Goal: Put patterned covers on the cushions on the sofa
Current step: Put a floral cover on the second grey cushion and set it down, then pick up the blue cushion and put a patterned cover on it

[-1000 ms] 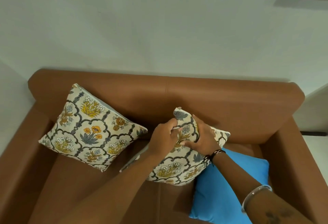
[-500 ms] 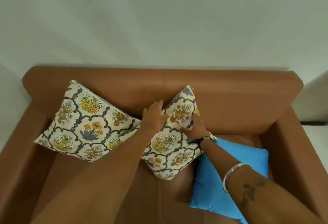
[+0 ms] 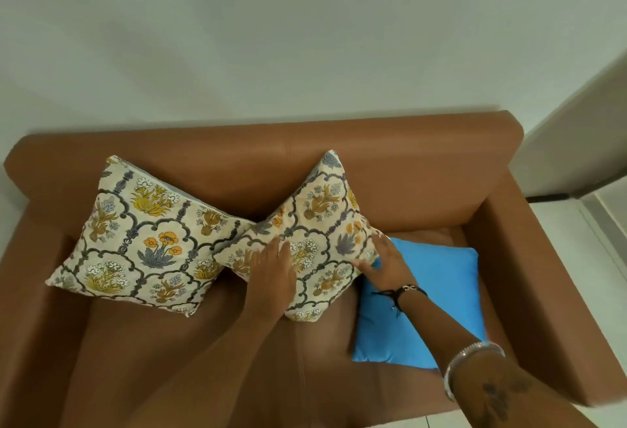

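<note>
Two cushions in cream floral patterned covers lean against the back of the brown sofa (image 3: 407,162). The left patterned cushion (image 3: 146,237) stands apart from my hands. The middle patterned cushion (image 3: 315,230) stands on one corner, its left corner touching the left cushion. My left hand (image 3: 271,268) lies flat on its lower left face, fingers spread. My right hand (image 3: 383,258) rests with open fingers along its right edge. A plain blue cushion (image 3: 437,292) lies flat on the seat to the right, partly under my right forearm.
The sofa has thick armrests on the left (image 3: 30,292) and the right (image 3: 543,292). A pale wall (image 3: 271,37) rises behind it. A strip of light floor (image 3: 576,224) shows at the right past the armrest.
The middle patterned cushion went from being gripped and bunched in both hands to standing against the backrest. Both hands opened and slid down to its lower edges.
</note>
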